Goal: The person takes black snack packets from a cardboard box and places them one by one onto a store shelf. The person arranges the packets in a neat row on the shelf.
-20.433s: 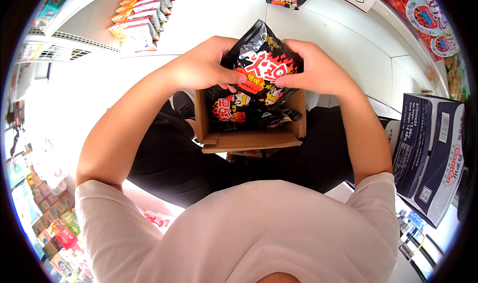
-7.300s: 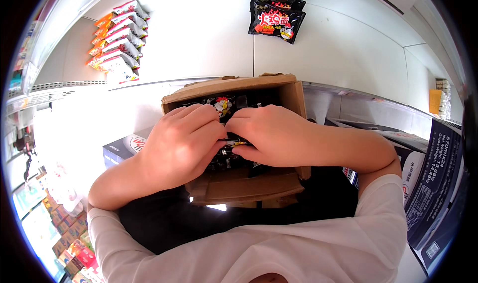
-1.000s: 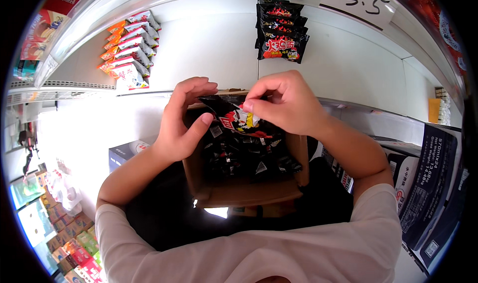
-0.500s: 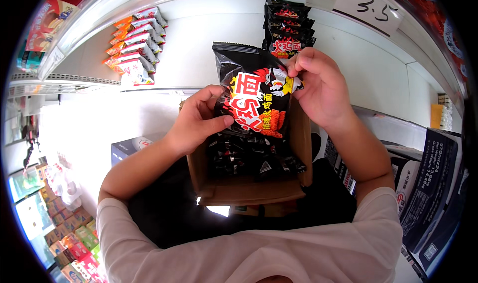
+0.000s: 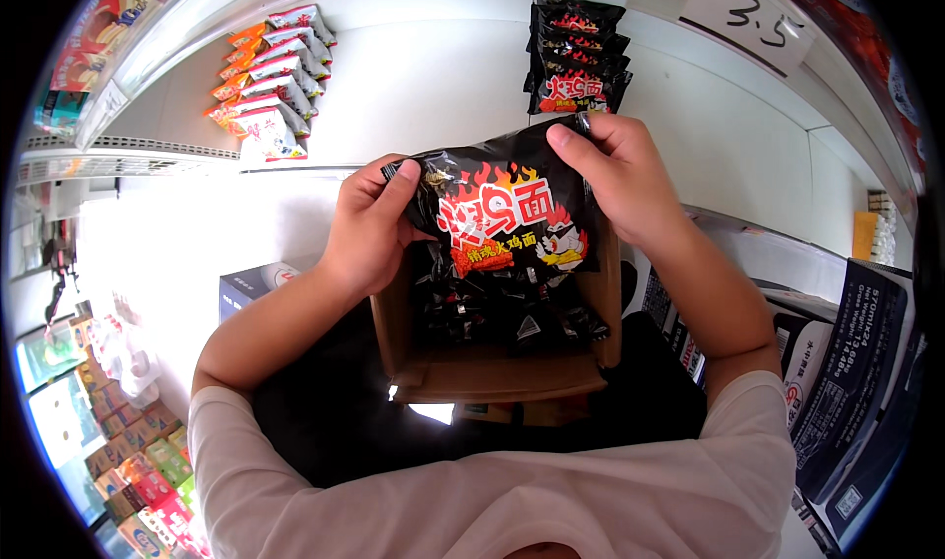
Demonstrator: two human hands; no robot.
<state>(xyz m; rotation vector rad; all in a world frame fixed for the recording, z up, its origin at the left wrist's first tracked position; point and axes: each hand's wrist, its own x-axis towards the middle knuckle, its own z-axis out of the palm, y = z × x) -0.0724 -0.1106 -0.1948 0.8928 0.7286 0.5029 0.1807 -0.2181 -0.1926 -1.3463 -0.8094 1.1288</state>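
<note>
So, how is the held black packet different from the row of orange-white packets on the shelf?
The black packet shows flames on black; the orange-white packets are mainly pale. The black packet is held by the left hand and right hand above the box; the orange-white packets overlap, untouched, on the shelf. Both have printed wrappers.

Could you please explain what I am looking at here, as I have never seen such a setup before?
No machine is involved: a person wears a wide fisheye camera on the head, which looks down, so straight edges bend near the rim. The bare left hand and right hand pinch a shiny black packet by its upper corners, above an open cardboard box holding more dark packets. On the white shelf beyond sit a row of black packets and, to its left, a row of white-and-orange packets.
</note>
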